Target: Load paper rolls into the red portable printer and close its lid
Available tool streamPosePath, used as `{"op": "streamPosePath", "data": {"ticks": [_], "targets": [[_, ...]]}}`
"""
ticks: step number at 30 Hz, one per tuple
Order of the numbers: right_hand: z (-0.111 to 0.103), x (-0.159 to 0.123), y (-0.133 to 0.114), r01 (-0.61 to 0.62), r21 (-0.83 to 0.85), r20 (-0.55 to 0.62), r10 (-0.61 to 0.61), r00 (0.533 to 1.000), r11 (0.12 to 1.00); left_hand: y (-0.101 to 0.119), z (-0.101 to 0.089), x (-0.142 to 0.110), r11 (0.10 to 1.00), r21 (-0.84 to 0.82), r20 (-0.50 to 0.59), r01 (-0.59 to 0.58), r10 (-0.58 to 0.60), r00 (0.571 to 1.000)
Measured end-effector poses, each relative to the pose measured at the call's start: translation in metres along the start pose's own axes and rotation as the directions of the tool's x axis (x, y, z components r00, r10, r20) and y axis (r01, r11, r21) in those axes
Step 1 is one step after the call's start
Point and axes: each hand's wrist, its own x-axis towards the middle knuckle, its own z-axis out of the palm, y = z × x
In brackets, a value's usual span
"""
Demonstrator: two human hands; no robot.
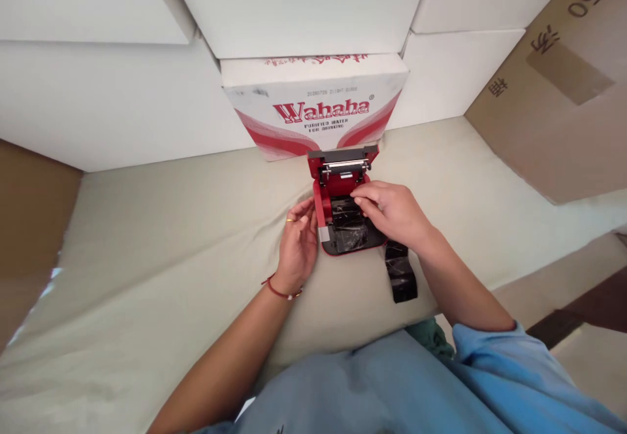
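Note:
A small red and black printer (321,205), seemingly a label printer, stands on the cloth with its lid (343,156) tipped up and back. Inside it lies a roll of shiny black film (345,210), and a length of film covers the front part. Beside the printer's left wall is my left hand (300,241), fingers loosely curved and fingertips against the red side. My right hand (389,212) reaches over the right wall, thumb and index finger closed together at the roll's right edge. Another crinkled black strip (402,274) lies on the cloth below my right wrist.
A pale green cloth (171,244) covers the surface. Behind the printer stands a white and red Wahaha water carton (318,104), with white boxes (298,2) stacked around it. Brown cardboard boxes flank the right (553,94) and left (34,225).

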Motion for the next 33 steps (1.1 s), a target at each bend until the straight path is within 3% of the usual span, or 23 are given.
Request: {"op": "streamPosePath", "data": {"ticks": [4,8,11,13,17,19,22,25,27,30,33], "targets": [[0.001,0.038,-0.022,-0.005,-0.419,0.272,0.130,0.953,0.908,-0.001,0.001,0.003,0.994,-0.090,-0.053,0.055,-0.060,0.997],[0.005,0.053,-0.037,0.026,-0.535,0.420,0.240,0.875,0.844,-0.002,0.003,0.002,0.995,-0.089,-0.058,0.044,-0.049,0.997],[0.004,0.049,-0.037,0.015,-0.541,0.406,0.246,0.880,0.841,-0.002,0.003,0.001,0.993,-0.098,-0.053,0.058,-0.064,0.997],[-0.002,0.035,-0.032,0.002,-0.473,0.359,0.191,0.914,0.881,-0.002,0.003,0.001,0.993,-0.104,-0.046,0.061,-0.066,0.997],[-0.037,-0.013,-0.010,0.011,-0.088,0.206,0.008,0.979,0.996,-0.004,0.002,0.001,0.993,-0.099,-0.036,0.060,-0.064,0.997],[-0.058,-0.040,0.013,-0.049,0.048,0.149,0.041,0.988,0.998,-0.004,0.002,0.001,0.995,-0.078,-0.036,0.060,-0.063,0.997],[-0.075,-0.069,0.062,-0.177,-0.002,0.094,0.176,0.980,0.984,-0.003,0.001,0.001,0.996,-0.063,-0.039,0.065,-0.067,0.997],[-0.065,-0.082,0.110,-0.299,-0.127,0.152,0.316,0.936,0.946,-0.001,0.001,0.001,0.996,-0.058,-0.046,0.073,-0.076,0.996],[-0.047,-0.085,0.127,-0.348,-0.179,0.137,0.374,0.917,0.920,0.000,0.000,0.001,0.996,-0.042,-0.051,0.074,-0.076,0.996],[-0.019,-0.087,0.123,-0.288,-0.075,0.079,0.294,0.953,0.955,0.001,0.000,0.001,0.997,-0.027,-0.050,0.075,-0.076,0.996],[-0.001,-0.089,0.101,-0.175,0.049,0.149,0.166,0.975,0.983,0.002,0.000,0.001,0.998,-0.026,-0.043,0.057,-0.058,0.997]]}}
